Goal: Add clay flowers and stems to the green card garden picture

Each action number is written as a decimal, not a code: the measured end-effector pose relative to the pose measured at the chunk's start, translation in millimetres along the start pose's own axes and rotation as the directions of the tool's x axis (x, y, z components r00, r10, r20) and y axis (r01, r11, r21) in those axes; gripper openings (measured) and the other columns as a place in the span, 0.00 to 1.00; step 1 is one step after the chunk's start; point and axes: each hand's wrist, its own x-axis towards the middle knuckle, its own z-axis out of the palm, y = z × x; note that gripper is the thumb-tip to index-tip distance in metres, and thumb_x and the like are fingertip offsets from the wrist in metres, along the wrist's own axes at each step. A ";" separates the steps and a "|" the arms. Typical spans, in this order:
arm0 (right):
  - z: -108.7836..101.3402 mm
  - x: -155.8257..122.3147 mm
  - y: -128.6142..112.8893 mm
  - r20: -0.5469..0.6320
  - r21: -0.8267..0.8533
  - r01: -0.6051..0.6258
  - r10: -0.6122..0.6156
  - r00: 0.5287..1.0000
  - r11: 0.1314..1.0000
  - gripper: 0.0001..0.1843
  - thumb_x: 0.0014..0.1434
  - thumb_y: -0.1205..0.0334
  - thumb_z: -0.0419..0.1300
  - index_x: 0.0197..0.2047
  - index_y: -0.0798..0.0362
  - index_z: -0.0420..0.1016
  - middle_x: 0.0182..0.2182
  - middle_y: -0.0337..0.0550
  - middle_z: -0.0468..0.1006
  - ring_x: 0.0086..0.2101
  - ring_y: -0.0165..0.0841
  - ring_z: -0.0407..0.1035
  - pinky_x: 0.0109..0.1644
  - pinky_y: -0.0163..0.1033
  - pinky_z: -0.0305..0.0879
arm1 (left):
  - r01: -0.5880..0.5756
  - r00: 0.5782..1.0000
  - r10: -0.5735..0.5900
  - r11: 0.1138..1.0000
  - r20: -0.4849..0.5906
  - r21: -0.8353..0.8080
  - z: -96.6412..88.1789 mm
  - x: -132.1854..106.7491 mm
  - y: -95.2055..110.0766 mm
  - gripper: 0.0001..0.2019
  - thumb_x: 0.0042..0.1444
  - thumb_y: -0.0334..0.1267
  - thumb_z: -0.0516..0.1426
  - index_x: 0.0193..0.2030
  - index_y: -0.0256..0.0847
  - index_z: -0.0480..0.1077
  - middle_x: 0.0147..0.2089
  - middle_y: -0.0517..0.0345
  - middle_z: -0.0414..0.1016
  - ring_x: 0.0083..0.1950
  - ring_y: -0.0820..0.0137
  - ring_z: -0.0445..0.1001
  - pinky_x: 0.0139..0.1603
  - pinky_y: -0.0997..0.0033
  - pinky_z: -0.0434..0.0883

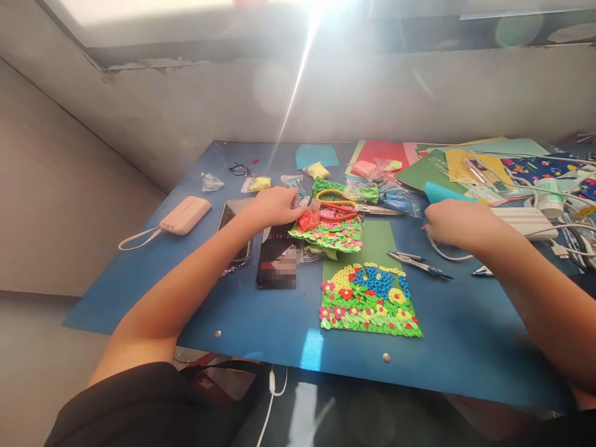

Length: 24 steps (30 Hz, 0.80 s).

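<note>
My left hand [275, 207] reaches over two phones, its fingers closed at a small plastic packet of red clay [308, 219]. Under that packet lies a card covered with flower-like clay bits [338, 234], with yellow-and-red-handled scissors [338, 208] resting on top. On the right, my right hand [454, 225] is closed, fingertips turned down and mostly hidden. A piece of blue paper [444, 191] shows just behind its knuckles; whether the fingers grip it cannot be seen. In front, a clay picture with a blue and yellow pattern [370, 301] lies on green card [379, 239].
A black phone [277, 273], another phone [237, 248] and a pink power bank [186, 215] lie left. A compass [419, 264] lies right of the picture. Clay packets [316, 171], coloured paper [384, 152] and white cables [568, 233] crowd the back and right of the blue table [153, 304].
</note>
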 end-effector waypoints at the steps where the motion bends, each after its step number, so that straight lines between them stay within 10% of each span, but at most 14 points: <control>1: 0.3 3.0 -1.3 0.044 -0.041 -0.016 0.018 0.999 0.999 0.27 0.46 0.63 0.66 0.09 0.51 0.52 0.12 0.43 0.59 0.21 0.33 0.62 0.27 0.40 0.50 | 0.008 1.000 -0.008 1.000 -0.004 0.021 0.8 0.9 1.0 0.19 0.60 0.50 0.49 0.42 0.35 0.69 0.39 0.43 0.77 0.38 0.59 0.73 0.30 0.68 0.59; 7: -30.1 2.6 -31.0 0.203 -0.278 0.022 0.037 0.979 0.960 0.15 0.55 0.63 0.55 0.19 0.49 0.57 0.18 0.43 0.64 0.20 0.34 0.57 0.27 0.40 0.48 | 0.024 1.000 -0.025 0.996 0.011 0.083 3.2 4.8 -1.0 0.21 0.59 0.51 0.50 0.49 0.35 0.67 0.45 0.44 0.77 0.44 0.57 0.75 0.32 0.67 0.62; 12: -43.5 -13.0 -54.6 -0.044 -0.347 0.069 -0.089 0.995 0.935 0.24 0.64 0.53 0.49 0.19 0.49 0.46 0.16 0.38 0.51 0.21 0.31 0.49 0.29 0.38 0.38 | 0.012 1.000 -0.012 0.994 0.002 0.104 3.7 4.5 -3.6 0.21 0.59 0.51 0.50 0.50 0.38 0.68 0.45 0.47 0.77 0.45 0.57 0.75 0.32 0.67 0.62; 20: -35.9 -10.8 -38.8 -0.224 -0.049 0.220 -0.226 0.948 0.974 0.10 0.59 0.63 0.56 0.26 0.50 0.62 0.25 0.44 0.70 0.24 0.31 0.54 0.30 0.40 0.45 | -0.023 1.000 0.021 0.992 0.022 0.120 1.1 2.4 -5.0 0.23 0.59 0.49 0.50 0.55 0.38 0.68 0.47 0.48 0.78 0.48 0.57 0.75 0.33 0.68 0.62; 24: -36.6 -9.7 -41.5 -0.159 0.402 0.251 -0.203 0.966 0.881 0.09 0.57 0.56 0.61 0.28 0.50 0.73 0.24 0.42 0.75 0.21 0.29 0.62 0.27 0.40 0.55 | -0.063 0.998 0.058 0.990 0.039 0.123 -1.9 -0.7 -3.5 0.18 0.57 0.46 0.52 0.49 0.39 0.71 0.45 0.50 0.78 0.46 0.59 0.74 0.30 0.68 0.60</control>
